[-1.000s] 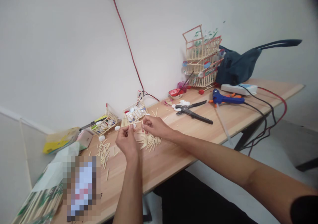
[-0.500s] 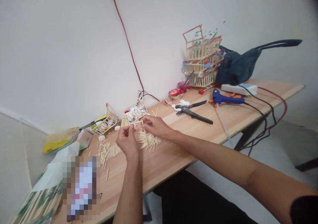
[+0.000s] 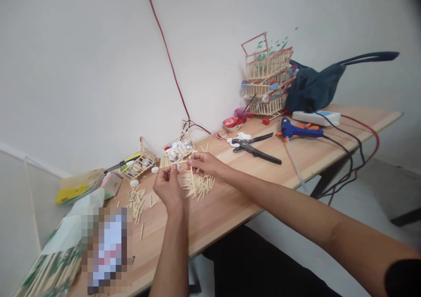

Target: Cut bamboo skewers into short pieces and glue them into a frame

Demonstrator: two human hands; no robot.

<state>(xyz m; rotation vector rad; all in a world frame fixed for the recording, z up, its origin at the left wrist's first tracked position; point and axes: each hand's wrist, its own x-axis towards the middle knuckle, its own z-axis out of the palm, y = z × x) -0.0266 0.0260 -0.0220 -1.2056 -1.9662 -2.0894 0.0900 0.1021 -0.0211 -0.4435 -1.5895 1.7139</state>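
Observation:
My left hand [image 3: 168,185] is closed in a pinch over the table, on a thin pale stick whose end reaches toward the other hand. Just to its right my right hand [image 3: 202,163] pinches another wooden stick [image 3: 193,180], which points down over a pile of short sticks [image 3: 204,187]. The fingertips of both hands are close together. A second heap of sticks [image 3: 136,200] lies left of my left hand. White caps [image 3: 155,169] sit on the table behind it.
Two small stick baskets [image 3: 179,150] with bottles stand by the wall. Black cutters [image 3: 256,148], a blue glue gun [image 3: 301,131], a red paint bowl [image 3: 233,123], stacked baskets [image 3: 268,77] and a dark bag [image 3: 314,88] are at right. Bundled sticks [image 3: 55,266] lie at front left.
My right hand has shifted slightly, and the stick in it now shows longer, pointing down. My left hand has hardly moved.

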